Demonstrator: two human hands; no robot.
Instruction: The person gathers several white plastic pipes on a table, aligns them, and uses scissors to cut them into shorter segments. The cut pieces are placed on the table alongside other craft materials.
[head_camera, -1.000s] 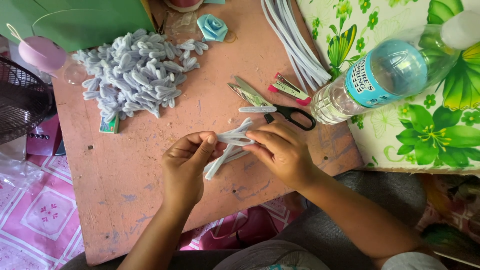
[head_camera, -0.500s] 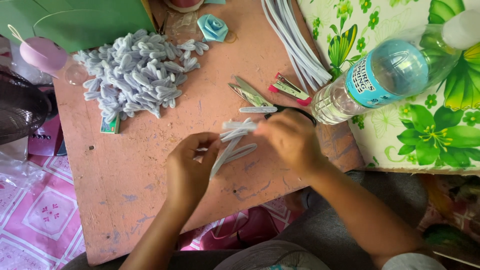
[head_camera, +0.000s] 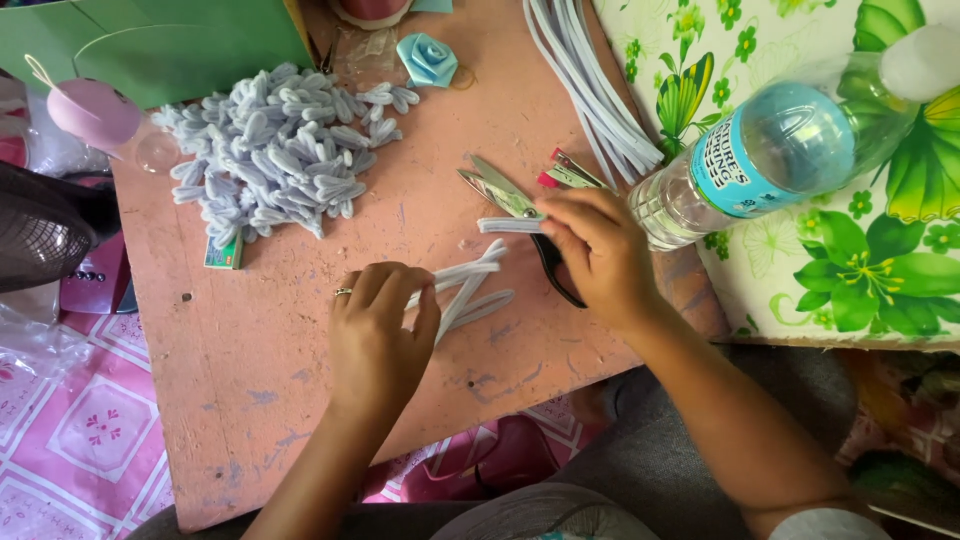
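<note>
My right hand (head_camera: 600, 255) has dropped onto the black-handled steel scissors (head_camera: 520, 215), fingers closing round them; my left hand (head_camera: 380, 335) pinches the pale grey fuzzy strips (head_camera: 470, 290). Best hold those ends level on the pink bench (head_camera: 260, 400).

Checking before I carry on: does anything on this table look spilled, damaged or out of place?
Nothing spilled or broken. One oddity: the plastic bottle lies on its side at the table's right edge, beside the scissors under the right hand. Its cap looks on.

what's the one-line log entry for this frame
left hand: holds grey strips | right hand: on scissors | table: strip pile, bottle
</note>
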